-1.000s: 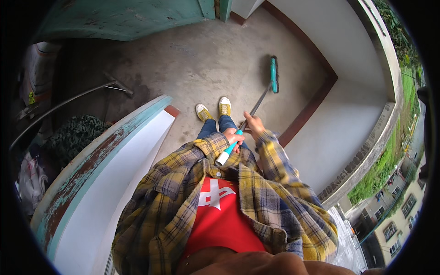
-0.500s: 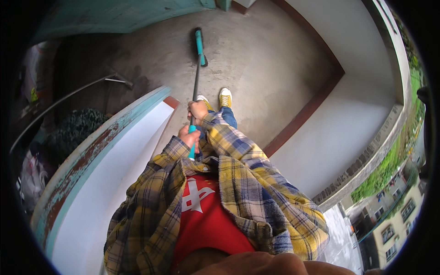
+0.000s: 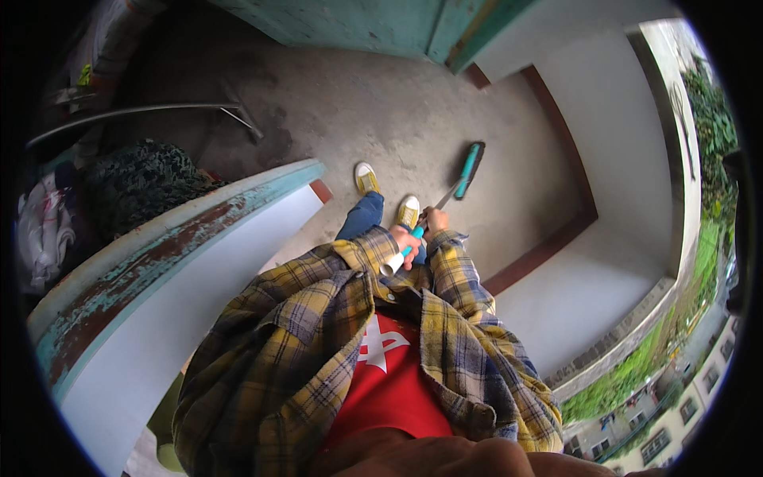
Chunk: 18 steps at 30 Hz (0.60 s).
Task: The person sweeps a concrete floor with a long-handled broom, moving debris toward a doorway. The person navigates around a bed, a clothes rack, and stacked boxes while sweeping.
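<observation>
Both my hands grip a push broom with a teal head [image 3: 467, 170] and dark bristles. My left hand [image 3: 405, 243] wraps round the teal grip near the pole's white end. Farther along, my right hand [image 3: 435, 221] closes round the pole, nearer to the head. The broom slants away to the right, its head down on the grey concrete floor [image 3: 350, 95]. My yellow shoes [image 3: 366, 179] stand apart just beyond my hands.
A low wall with a peeling teal and brown top [image 3: 183, 262] runs along my left. A white wall with a dark red skirting [image 3: 556, 238] closes the right. Far ahead is a teal door [image 3: 358, 32]. A metal pole [image 3: 159, 111] and a dark bundle [image 3: 143, 179] lie left.
The broom head has swung from straight ahead to the right and come nearer. Both hands have moved right with it. My feet are wider apart, and my view has turned.
</observation>
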Tool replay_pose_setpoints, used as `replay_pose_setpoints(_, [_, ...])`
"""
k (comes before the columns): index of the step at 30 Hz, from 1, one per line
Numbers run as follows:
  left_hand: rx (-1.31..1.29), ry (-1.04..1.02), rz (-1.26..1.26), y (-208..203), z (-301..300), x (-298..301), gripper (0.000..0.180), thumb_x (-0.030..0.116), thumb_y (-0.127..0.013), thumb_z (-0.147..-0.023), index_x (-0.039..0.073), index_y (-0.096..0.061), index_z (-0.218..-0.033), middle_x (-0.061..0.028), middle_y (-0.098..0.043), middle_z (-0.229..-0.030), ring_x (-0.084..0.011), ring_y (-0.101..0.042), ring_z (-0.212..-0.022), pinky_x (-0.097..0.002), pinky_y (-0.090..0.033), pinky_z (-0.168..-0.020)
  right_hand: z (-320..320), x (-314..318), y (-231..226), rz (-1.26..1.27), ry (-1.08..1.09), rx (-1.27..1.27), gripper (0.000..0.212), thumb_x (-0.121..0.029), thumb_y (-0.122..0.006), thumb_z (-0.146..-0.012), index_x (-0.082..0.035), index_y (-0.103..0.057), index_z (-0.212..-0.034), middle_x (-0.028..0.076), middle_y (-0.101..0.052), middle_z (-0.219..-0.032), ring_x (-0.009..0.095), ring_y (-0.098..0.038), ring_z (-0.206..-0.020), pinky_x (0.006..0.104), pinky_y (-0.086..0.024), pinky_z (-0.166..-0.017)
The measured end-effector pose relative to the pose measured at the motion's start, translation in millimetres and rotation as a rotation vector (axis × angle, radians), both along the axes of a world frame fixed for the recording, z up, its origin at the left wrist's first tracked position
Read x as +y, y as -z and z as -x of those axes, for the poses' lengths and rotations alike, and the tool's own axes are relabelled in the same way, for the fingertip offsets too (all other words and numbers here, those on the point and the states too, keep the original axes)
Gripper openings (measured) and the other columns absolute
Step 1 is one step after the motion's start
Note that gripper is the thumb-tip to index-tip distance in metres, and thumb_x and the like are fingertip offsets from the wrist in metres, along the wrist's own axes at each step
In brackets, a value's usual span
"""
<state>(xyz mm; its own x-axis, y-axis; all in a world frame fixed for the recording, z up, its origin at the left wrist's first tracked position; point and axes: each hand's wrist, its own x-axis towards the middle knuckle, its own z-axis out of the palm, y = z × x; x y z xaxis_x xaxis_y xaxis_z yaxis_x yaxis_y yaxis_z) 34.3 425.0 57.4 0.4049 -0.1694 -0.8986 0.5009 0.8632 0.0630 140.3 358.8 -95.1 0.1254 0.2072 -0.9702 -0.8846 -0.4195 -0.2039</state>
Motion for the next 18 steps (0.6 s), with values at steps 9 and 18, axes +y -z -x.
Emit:
replay_pose_setpoints(9, [0.077, -0.171, -0.195, -33, 7, 60, 0.017, 0.016, -0.058, -0.077, 0.002, -0.049, -0.078, -0.0103, -0.050, -0.060, -0.0244, -0.055, -0.046, -0.0406, -0.048, -0.044, 13, 115, -38, -0.194, -0.224, 0.124, 0.012, -0.008, -0.049, -0.078, -0.001, -0.050, -0.068, 0.008, -0.046, -0.056, 0.018, -0.044, -0.044, 0.0344, -0.037, -0.039])
replay_pose_setpoints(18, [-0.263, -0.206, -0.648, -52, -21, 189, 0.029, 0.030, -0.055, -0.088, 0.002, -0.052, -0.093, -0.0081, -0.058, -0.066, -0.0143, -0.054, -0.045, -0.0265, -0.046, -0.041, -107, 137, -96, -0.087, -0.344, -0.074, 0.007, -0.009, -0.049, -0.080, -0.002, -0.048, -0.079, 0.009, -0.047, -0.058, 0.020, -0.047, -0.045, 0.0335, -0.040, -0.038])
